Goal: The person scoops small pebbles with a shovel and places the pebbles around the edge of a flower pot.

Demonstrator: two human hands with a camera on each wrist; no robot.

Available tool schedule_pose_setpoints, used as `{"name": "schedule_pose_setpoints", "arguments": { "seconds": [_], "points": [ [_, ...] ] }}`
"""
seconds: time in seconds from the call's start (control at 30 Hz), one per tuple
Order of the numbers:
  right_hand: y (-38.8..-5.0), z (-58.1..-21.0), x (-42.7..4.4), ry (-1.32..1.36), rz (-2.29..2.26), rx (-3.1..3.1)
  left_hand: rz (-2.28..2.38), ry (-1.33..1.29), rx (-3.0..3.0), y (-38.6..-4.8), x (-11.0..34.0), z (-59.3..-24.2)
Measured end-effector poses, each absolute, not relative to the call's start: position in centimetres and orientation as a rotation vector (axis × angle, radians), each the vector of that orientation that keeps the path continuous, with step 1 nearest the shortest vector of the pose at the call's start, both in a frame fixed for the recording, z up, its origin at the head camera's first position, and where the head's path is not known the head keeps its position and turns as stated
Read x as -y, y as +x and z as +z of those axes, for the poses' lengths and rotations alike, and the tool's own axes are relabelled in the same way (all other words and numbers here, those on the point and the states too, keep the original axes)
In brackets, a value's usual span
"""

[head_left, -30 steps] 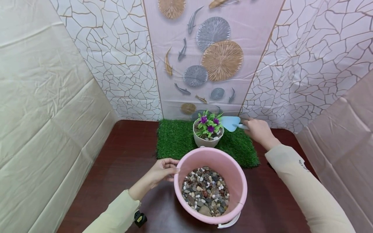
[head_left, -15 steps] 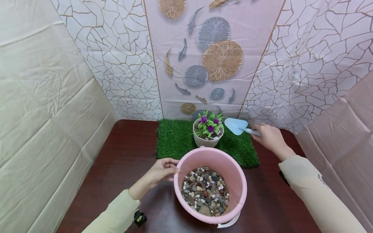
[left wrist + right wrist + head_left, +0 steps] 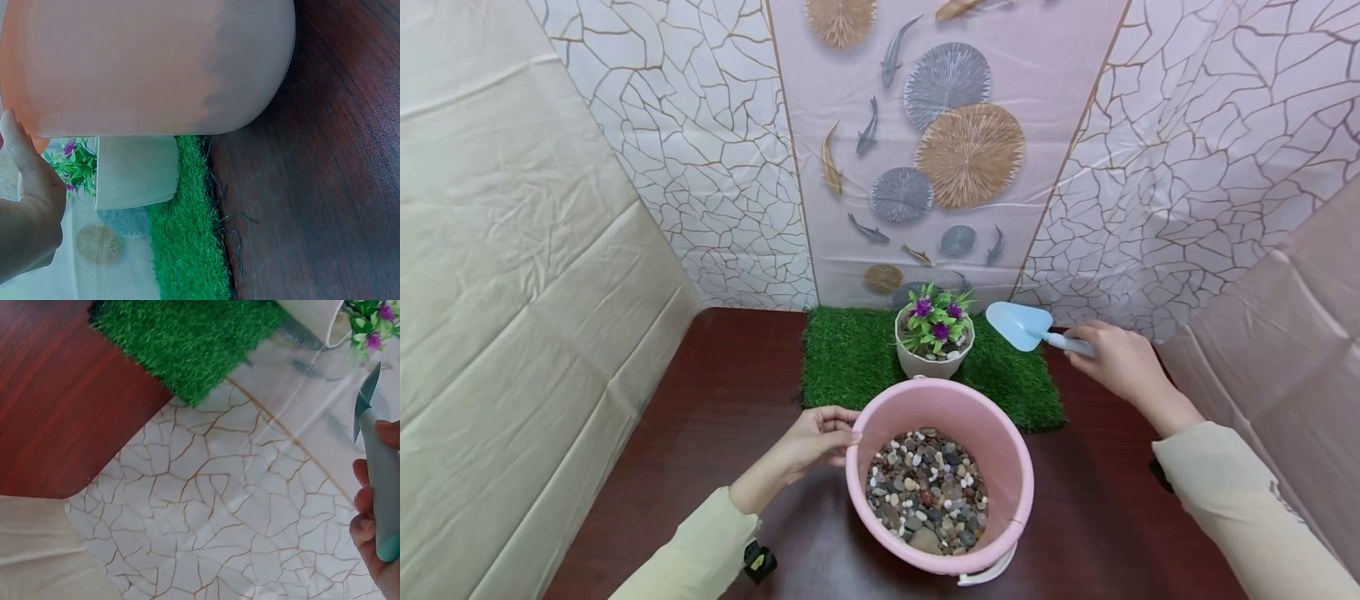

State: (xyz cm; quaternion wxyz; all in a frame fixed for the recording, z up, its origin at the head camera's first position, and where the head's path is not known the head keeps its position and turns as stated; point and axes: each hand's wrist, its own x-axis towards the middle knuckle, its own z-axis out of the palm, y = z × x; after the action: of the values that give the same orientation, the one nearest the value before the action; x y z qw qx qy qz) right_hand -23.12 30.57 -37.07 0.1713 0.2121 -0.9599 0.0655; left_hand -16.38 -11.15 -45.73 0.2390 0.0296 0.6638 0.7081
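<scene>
Inside the bucket point(image 3: 958, 412), lower centre, pebbles point(image 3: 927, 500) are shown only in the head view. Its rim point(image 3: 1027, 479) is pinched by the left hand point(image 3: 815, 438); the trowel point(image 3: 1022, 325), centre-right, is gripped by the right hand point(image 3: 1122, 360). Flowers point(image 3: 940, 331) are held in the pot point(image 3: 928, 365).

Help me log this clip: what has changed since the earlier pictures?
The right grip carried the blue trowel rightward, away from the potted plant; nothing was taken or let go. The left grip stayed on the pink bucket; pebbles and plant stayed put.

A dark reddish-brown table point(image 3: 722, 392) bears a green grass mat point(image 3: 850, 358) far and a pink bucket point(image 3: 996, 450) nearer.
</scene>
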Motion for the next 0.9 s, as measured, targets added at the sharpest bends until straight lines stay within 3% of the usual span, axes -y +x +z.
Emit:
{"name": "schedule_pose_setpoints", "arguments": {
  "seconds": [0.9],
  "points": [
    [-17.8,-36.9,-24.4,1.009,0.372,2.685,1.939,0.081,-1.810,-16.5,11.1,-45.8]
  ]
}}
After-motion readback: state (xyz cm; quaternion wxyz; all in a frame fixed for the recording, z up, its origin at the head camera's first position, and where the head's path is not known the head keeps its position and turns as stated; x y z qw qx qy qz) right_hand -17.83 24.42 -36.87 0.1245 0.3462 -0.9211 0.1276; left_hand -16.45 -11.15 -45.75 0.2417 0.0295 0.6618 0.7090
